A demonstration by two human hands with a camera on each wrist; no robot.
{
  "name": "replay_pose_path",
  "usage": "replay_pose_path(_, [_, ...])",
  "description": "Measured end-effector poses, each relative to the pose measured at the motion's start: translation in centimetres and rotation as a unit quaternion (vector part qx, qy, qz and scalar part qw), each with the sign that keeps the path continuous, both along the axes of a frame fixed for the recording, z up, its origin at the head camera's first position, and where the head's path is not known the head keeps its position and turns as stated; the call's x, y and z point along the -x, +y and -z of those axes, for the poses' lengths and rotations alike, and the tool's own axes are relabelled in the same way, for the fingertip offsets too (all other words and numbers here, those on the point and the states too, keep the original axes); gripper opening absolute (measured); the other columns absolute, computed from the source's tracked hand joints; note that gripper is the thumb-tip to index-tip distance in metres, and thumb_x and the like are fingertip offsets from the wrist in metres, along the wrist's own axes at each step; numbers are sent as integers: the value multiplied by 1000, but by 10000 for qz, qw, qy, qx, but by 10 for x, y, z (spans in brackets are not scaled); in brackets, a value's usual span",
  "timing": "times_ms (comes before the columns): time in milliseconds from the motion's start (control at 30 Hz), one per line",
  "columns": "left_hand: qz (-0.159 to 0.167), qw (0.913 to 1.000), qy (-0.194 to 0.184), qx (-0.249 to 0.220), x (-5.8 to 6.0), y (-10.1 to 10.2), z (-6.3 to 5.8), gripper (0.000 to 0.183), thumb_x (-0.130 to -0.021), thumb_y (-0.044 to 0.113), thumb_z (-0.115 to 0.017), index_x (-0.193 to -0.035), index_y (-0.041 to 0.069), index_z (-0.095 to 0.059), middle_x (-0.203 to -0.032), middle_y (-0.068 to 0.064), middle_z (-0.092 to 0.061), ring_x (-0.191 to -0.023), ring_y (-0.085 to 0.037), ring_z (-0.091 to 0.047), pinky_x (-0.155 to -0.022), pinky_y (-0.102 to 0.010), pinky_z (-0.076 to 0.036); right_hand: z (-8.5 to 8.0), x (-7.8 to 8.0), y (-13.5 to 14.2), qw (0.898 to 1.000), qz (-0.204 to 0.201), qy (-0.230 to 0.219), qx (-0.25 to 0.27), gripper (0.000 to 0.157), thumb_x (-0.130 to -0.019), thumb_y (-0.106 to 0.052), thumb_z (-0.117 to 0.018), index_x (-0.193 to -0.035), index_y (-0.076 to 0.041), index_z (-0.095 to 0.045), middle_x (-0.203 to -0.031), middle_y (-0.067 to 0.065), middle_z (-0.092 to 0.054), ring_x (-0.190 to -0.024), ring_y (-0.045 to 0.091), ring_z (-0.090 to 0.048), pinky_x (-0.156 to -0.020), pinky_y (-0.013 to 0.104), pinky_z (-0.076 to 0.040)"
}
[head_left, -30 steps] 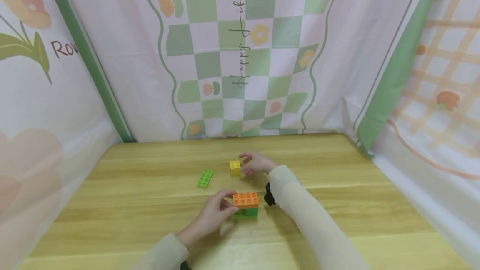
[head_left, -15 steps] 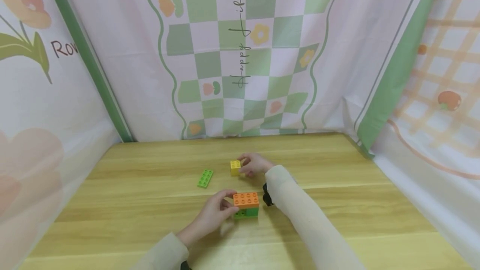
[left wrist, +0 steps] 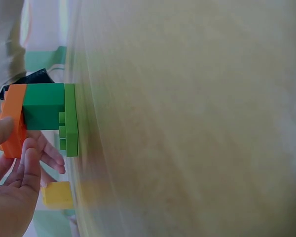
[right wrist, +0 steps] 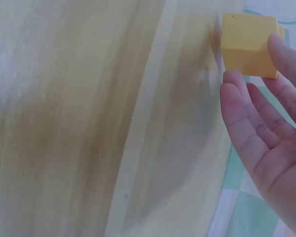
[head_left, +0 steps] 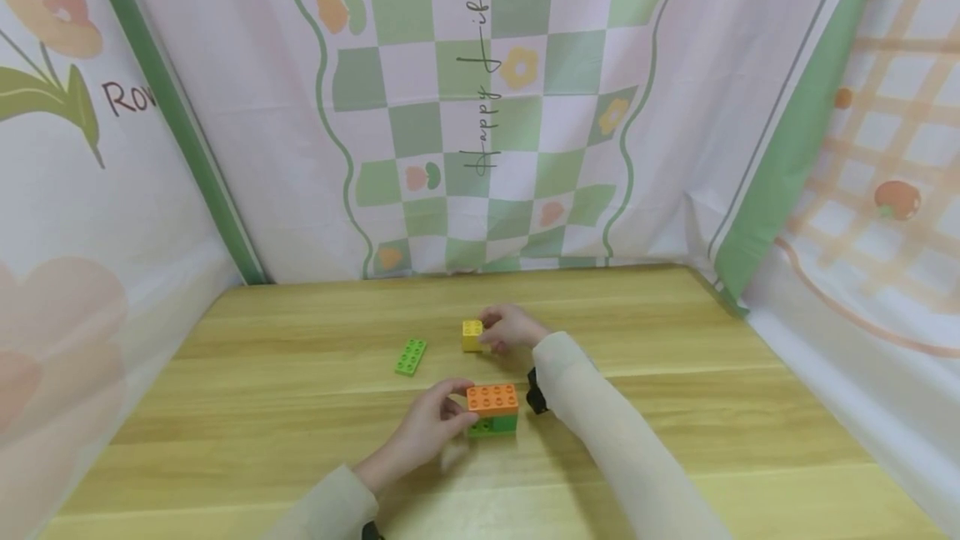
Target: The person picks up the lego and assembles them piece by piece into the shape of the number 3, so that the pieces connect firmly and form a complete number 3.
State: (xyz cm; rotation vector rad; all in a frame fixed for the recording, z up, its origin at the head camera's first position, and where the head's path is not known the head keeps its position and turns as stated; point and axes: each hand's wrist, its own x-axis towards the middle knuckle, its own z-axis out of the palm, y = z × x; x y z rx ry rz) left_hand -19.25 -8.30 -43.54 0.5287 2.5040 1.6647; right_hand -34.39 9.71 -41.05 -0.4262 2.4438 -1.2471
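Observation:
A small stack of toy bricks stands on the wooden table: an orange brick (head_left: 491, 399) on top, a dark green brick (left wrist: 44, 106) under one end of it, and a light green plate (left wrist: 71, 121) at the bottom. My left hand (head_left: 427, 427) pinches the overhanging end of the orange brick between thumb and fingers. Farther back, my right hand (head_left: 513, 328) holds a yellow brick (head_left: 472, 337) by its right side. In the right wrist view the thumb and index finger pinch this yellow brick (right wrist: 249, 44) near its studded end, while the other fingers stay loosely extended.
A light green studded plate (head_left: 410, 357) lies flat on the table (head_left: 300, 407), left of the yellow brick. A patterned curtain (head_left: 480, 107) hangs behind the table's far edge, with more cloth at both sides.
My right fingers have closed in on the yellow brick, which has shifted very slightly to the right. The left hand and the stack have hardly moved.

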Motion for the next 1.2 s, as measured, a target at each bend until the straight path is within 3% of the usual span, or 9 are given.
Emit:
replay_pose_path(600, [29, 10000, -68, -20, 0, 1, 1, 46, -83, 14, -67, -124, 1, -51, -112, -6, -56, -81, -14, -57, -68, -24, -51, -25, -17, 14, 9982, -231, 415, 366, 37, -85, -12, -65, -117, 5, -54, -108, 14, -57, -81, 22, -61, -74, 40, -52])
replay_pose_path(833, [11, 10000, -88, 0, 0, 1, 0, 47, -83, 15, -67, -125, 1, -51, -113, -6, -56, -81, -15, -57, -68, -24, -51, -29, -23, 27, 9960, -302, 609, 575, 40, -87, -16, -64, -119, 4, -52, -108, 14, -56, -82, 22, -62, -74, 37, -53])
replay_pose_path(1200, [-1, 10000, -17, -20, -3, 1, -1, 46, -83, 12, -67, -124, 0, -50, -112, -8, -56, -80, -15, -57, -67, -24, -51, -43, -42, 40, 9916, -604, 705, 900, 40, -88, -20, -63, -118, 3, -51, -111, 17, -54, -88, 31, -61, -78, 43, -51])
